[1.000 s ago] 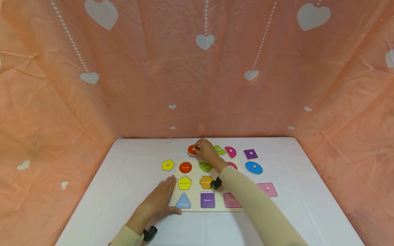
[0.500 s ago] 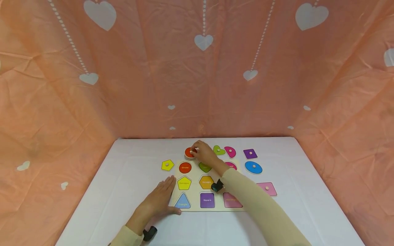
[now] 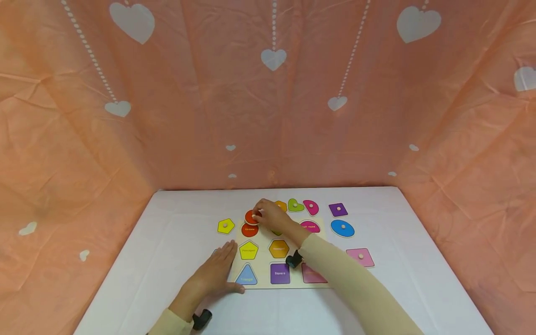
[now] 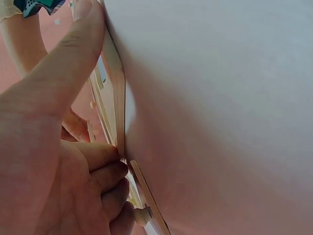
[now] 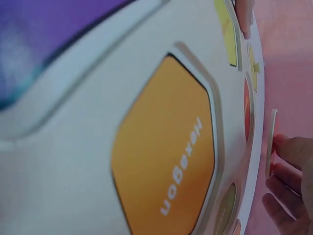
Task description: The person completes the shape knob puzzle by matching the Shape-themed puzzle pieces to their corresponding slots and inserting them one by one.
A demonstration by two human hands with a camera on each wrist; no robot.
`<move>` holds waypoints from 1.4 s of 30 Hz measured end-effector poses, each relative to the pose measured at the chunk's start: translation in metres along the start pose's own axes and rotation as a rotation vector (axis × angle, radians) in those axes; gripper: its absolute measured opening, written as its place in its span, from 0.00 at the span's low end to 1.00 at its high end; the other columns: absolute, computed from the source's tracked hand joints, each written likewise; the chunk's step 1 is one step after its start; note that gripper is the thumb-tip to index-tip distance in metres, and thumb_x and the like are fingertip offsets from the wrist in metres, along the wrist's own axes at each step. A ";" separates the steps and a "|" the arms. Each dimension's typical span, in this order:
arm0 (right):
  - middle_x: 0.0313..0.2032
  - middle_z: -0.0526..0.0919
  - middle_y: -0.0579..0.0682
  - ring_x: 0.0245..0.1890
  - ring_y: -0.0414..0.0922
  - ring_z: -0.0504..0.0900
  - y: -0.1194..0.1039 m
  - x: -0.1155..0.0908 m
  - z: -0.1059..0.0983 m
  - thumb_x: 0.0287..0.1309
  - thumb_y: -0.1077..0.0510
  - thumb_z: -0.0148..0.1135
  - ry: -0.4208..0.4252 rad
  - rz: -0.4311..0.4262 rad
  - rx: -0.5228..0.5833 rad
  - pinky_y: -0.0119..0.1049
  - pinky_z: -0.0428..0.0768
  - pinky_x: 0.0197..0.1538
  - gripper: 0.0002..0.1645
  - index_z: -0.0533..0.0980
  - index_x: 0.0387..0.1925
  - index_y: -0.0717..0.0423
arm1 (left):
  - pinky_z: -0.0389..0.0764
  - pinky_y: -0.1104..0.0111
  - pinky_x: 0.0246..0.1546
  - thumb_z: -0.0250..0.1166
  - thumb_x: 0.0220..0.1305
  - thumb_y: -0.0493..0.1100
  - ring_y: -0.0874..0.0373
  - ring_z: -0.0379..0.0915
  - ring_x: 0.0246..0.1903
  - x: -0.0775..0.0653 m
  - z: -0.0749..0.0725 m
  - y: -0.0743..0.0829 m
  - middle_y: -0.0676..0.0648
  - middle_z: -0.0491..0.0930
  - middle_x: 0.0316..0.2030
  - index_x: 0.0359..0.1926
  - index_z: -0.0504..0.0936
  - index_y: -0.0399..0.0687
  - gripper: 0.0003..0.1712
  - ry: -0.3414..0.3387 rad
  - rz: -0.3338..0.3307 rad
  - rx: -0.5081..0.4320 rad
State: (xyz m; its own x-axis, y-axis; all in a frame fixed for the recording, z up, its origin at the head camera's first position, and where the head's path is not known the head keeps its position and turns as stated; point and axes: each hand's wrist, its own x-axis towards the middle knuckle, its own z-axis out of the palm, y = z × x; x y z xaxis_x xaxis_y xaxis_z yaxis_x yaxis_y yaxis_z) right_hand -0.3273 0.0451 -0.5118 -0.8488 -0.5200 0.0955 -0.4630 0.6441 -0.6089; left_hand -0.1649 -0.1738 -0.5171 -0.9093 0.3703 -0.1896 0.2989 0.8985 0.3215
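My right hand [image 3: 272, 216] pinches a red circular puzzle piece [image 3: 251, 217] by its knob. The piece is raised off the surface and overlaps the far part of the red "Circular" recess [image 3: 250, 230] in the head view; in the right wrist view the held disc [image 5: 272, 144] stands edge-on, apart from the board. Spread along the left edge of the wooden shape puzzle board [image 3: 264, 279], my left hand [image 3: 215, 270] has straight fingers on the far side and its thumb at the front corner. The right forearm hides some recesses on the board's right.
Beyond the board lie an orange piece [image 3: 281, 205], a green heart [image 3: 295, 205] and a pink half round [image 3: 311, 207]. A yellow pentagon [image 3: 226, 226] is at left. Purple [image 3: 338, 210], blue oval [image 3: 342, 228] and pink rectangle [image 3: 360, 257] pieces sit at right.
The right hand has carried the red circular piece left and nearer, from behind the board to over its far left edge. The orange piece has come into sight. The left hand has stayed put.
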 end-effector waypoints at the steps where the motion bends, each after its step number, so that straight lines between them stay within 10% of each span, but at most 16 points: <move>1: 0.53 0.85 0.51 0.56 0.50 0.83 -0.001 0.000 0.001 0.75 0.55 0.68 -0.002 -0.008 -0.007 0.45 0.81 0.70 0.07 0.86 0.46 0.53 | 0.55 0.47 0.83 0.84 0.48 0.66 0.43 0.48 0.84 0.000 0.000 0.000 0.37 0.55 0.84 0.83 0.57 0.35 0.73 0.001 0.003 -0.003; 42: 0.47 0.86 0.46 0.50 0.43 0.83 -0.008 -0.008 0.019 0.73 0.53 0.70 -0.072 -0.009 -0.094 0.37 0.83 0.66 0.10 0.87 0.49 0.52 | 0.56 0.47 0.83 0.85 0.47 0.67 0.41 0.49 0.83 -0.003 -0.002 0.000 0.35 0.55 0.83 0.82 0.58 0.31 0.74 0.008 0.028 -0.009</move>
State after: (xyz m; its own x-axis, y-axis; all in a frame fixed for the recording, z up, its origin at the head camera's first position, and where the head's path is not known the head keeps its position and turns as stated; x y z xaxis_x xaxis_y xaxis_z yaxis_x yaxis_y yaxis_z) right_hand -0.3120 0.0334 -0.5232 -0.8255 -0.5629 0.0421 -0.4956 0.6871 -0.5313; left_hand -0.1631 -0.1751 -0.5144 -0.9031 0.3930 -0.1731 0.3214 0.8859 0.3346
